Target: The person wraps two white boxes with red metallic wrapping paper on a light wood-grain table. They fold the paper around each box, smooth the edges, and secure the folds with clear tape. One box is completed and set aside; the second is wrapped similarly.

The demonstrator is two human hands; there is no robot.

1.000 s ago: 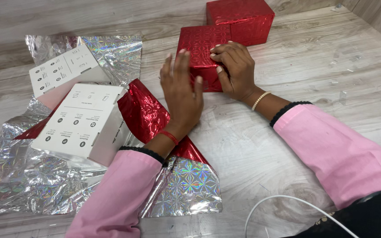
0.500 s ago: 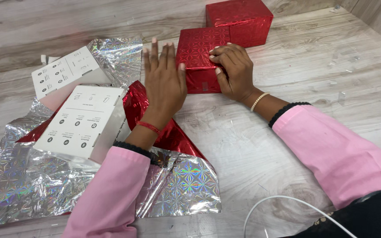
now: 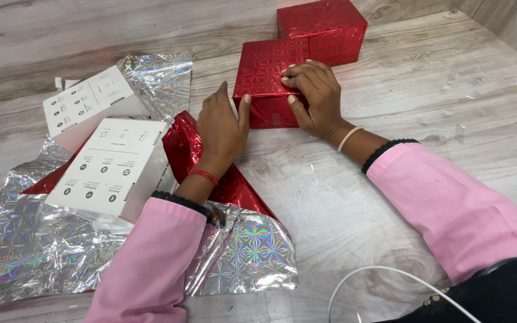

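The left hand has slid back off the red box and now curls loosely at its left edge, thumb touching the wrap, its grip holding nothing. The right hand stays pressed flat on the box's near right side. The box lies toward the counter's far edge, touching a second red box.

There are two red wrapped boxes, two white cardboard boxes, one crumpled sheet of silver and red foil, one white cable and two hands.
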